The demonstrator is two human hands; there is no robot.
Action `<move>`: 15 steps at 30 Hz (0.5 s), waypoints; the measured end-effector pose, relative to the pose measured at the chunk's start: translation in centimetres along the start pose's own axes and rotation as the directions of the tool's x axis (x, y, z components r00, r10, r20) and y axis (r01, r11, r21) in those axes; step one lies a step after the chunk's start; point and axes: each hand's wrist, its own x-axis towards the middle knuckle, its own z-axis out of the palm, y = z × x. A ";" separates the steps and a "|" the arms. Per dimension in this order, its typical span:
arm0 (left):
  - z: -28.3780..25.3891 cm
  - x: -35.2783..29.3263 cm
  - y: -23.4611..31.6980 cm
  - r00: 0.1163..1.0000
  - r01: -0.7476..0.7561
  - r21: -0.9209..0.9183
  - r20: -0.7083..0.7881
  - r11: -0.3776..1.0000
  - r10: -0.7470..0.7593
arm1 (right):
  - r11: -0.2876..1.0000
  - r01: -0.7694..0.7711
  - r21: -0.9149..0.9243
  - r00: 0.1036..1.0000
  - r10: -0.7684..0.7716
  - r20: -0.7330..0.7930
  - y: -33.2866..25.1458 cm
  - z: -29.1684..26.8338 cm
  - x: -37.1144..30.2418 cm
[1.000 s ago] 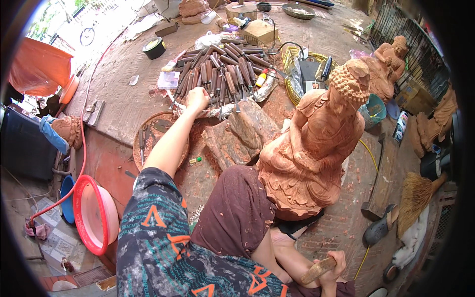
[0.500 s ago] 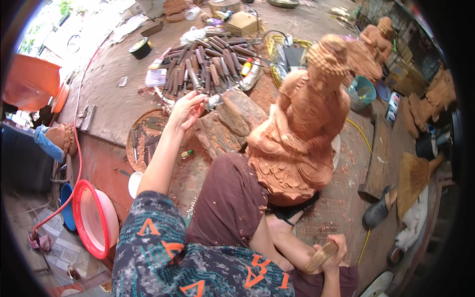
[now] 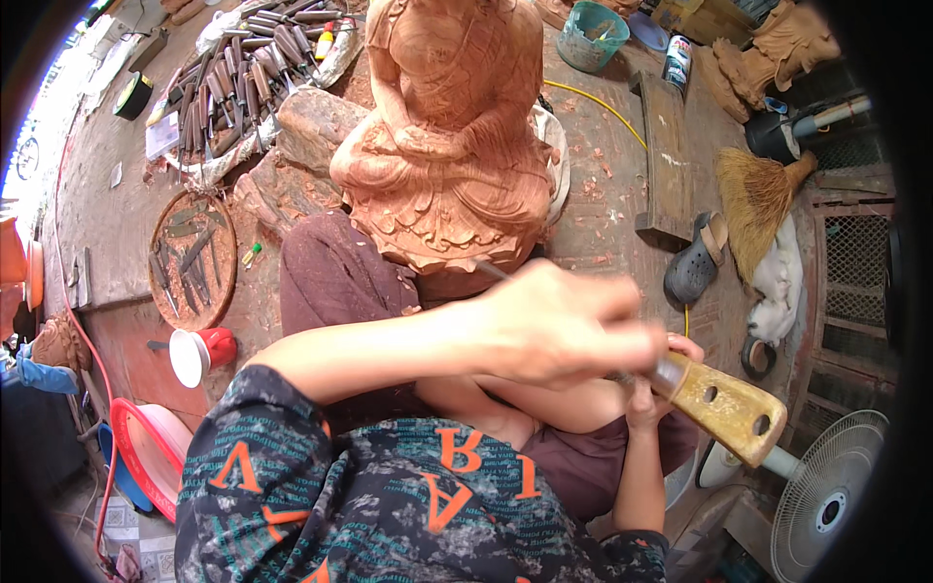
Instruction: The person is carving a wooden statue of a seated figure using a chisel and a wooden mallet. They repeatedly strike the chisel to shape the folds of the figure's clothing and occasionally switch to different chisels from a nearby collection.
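Observation:
A reddish wooden statue (image 3: 457, 126), a seated carved figure, stands upright before my knees on a petal-carved base; its head is cut off by the upper edge. My left hand (image 3: 573, 321) reaches across my lap, just below the base, smeared by motion. A thin dark metal chisel (image 3: 493, 269) juts out of it toward the base's lower rim; whether the tip touches cannot be told. Close beside it, my right hand (image 3: 649, 394) is closed round the narrow end of a flat yellowish wooden block (image 3: 727, 406) with two holes and a metal band. The left hand partly covers that grip.
Many wooden-handled chisels (image 3: 238, 92) lie heaped at the far left, beside rough wood blocks (image 3: 316, 121). A round tray (image 3: 163, 291) of blades and a red-and-white cup (image 3: 209, 355) are nearer. At the right are a beam (image 3: 666, 165), a clog (image 3: 695, 267), a broom (image 3: 758, 204) and a fan (image 3: 826, 505).
My left hand has come from beside the chisel heap to my right hand, now with a chisel. My right hand has raised the wooden block. The view has swung down and right.

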 end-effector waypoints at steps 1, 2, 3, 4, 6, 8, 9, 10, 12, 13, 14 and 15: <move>2.7 0.2 0.1 0.995 -0.080 0.035 -0.063 0.996 0.082 | 0.993 -0.012 0.116 1.000 0.012 0.000 0.9 -0.1 -0.2; 4.3 -0.8 0.2 0.991 -0.045 0.085 -0.120 0.995 0.055 | 0.987 -0.026 0.156 0.999 0.022 0.029 0.8 -0.2 -0.1; 5.3 -0.4 0.1 0.989 -0.012 0.064 -0.143 0.998 0.021 | 0.990 -0.005 0.138 1.000 0.001 0.030 0.6 -0.2 0.0; 6.0 -0.2 0.1 0.986 0.021 0.043 -0.166 0.999 -0.014 | 0.993 0.017 0.121 0.999 -0.021 0.033 0.4 -0.2 0.0; 6.5 -0.4 -0.9 0.982 -0.030 0.148 -0.182 0.988 0.057 | 0.994 -0.050 0.097 0.999 0.049 0.015 0.8 -0.5 -0.6; 6.6 -0.5 -1.5 0.978 -0.059 0.227 -0.183 0.972 0.102 | 0.991 -0.102 0.082 0.995 0.102 0.008 0.9 -0.7 -1.0; 6.6 -0.6 -1.6 0.977 -0.064 0.253 -0.180 0.965 0.112 | 0.990 -0.119 0.078 0.993 0.118 0.012 0.9 -0.6 -0.9; 6.5 -0.7 -1.7 0.976 -0.069 0.279 -0.178 0.958 0.122 | 0.988 -0.136 0.074 0.991 0.135 0.016 0.8 -0.6 -0.8; 6.4 -1.0 -1.9 0.986 -0.063 0.256 -0.131 0.965 0.099 | 0.988 -0.128 0.082 0.991 0.125 0.040 1.0 -0.6 -0.8; 6.7 -1.1 -2.2 0.989 -0.061 0.249 -0.116 0.967 0.093 | 0.988 -0.147 0.056 0.989 0.145 0.031 1.0 -0.6 -0.9; 6.8 -1.2 -2.3 0.991 -0.059 0.241 -0.102 0.969 0.086 | 0.986 -0.165 0.030 0.986 0.164 0.021 1.1 -0.6 -0.9; 6.9 -1.3 -2.3 0.993 -0.053 0.232 -0.091 0.971 0.076 | 0.990 -0.140 0.025 0.990 0.139 0.030 1.1 -0.6 -0.9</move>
